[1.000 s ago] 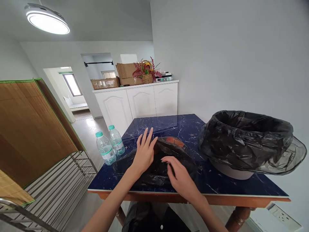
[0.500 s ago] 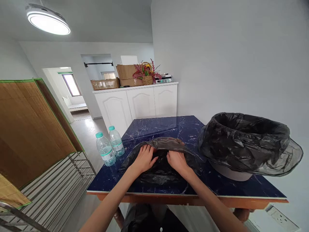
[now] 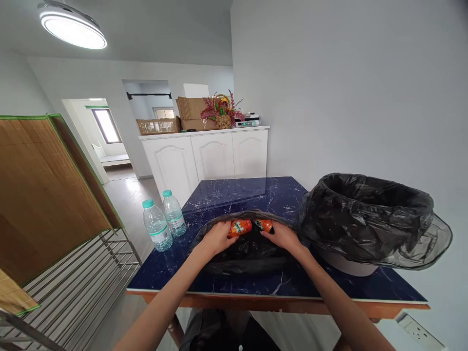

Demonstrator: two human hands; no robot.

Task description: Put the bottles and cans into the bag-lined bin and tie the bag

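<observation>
An open black plastic bag (image 3: 237, 263) lies on the dark blue table, and both hands reach into its mouth. My left hand (image 3: 218, 237) is closed around an orange drink can (image 3: 240, 227) with white lettering, its end pointing right. Facing it, my right hand (image 3: 283, 235) grips a second orange drink can (image 3: 263, 224), partly covered by the fingers. Both cans lie on their sides just inside the bag's far rim, with a small gap between them. The bag's depth is dark, so its other contents cannot be made out.
Two clear water bottles (image 3: 158, 231) with teal caps stand at the table's left edge. On the right is a bin (image 3: 353, 265) lined with a black bag (image 3: 365, 229). A metal rack (image 3: 91, 287) stands left of the blue marbled table (image 3: 252, 192); a white cabinet (image 3: 215, 156) is behind.
Two orange cans have come into view at the bag's mouth, one in each hand. My hands have turned and moved slightly apart, and the bag's far rim no longer covers the fingers.
</observation>
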